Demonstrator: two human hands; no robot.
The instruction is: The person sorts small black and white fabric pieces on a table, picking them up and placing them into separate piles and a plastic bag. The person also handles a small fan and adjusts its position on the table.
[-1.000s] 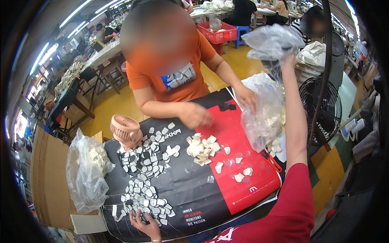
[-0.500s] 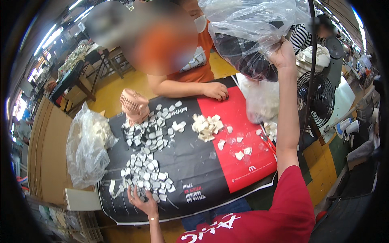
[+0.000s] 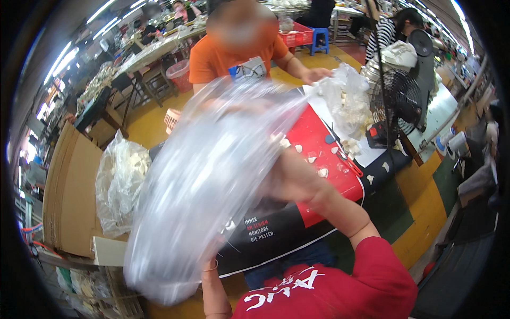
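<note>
A large clear plastic bag point(image 3: 196, 207), smeared by motion, hangs over the left and middle of the table. My right hand point(image 3: 289, 178) grips it at its right side; the fingers are blurred. Behind the bag's lower right edge my left hand is hidden, and only my left forearm point(image 3: 213, 290) shows below it. The bag covers most of the small grey and white pieces on the black mat point(image 3: 287, 228). A few white pieces point(image 3: 323, 173) lie uncovered on the mat's red part point(image 3: 340, 186), to the right of my right hand.
A co-worker in orange point(image 3: 204, 64) stands across the table, one hand near another clear bag point(image 3: 348, 101) of pale pieces. Red-handled scissors point(image 3: 355, 169) lie at the right. A black fan point(image 3: 401, 101) stands beyond. Left are a filled bag point(image 3: 125, 181) and cardboard point(image 3: 74, 196).
My right hand has swung the plastic bag from the upper right down and left across the table. The bag now hides my left hand and the pieces. The co-worker's hand has left the mat.
</note>
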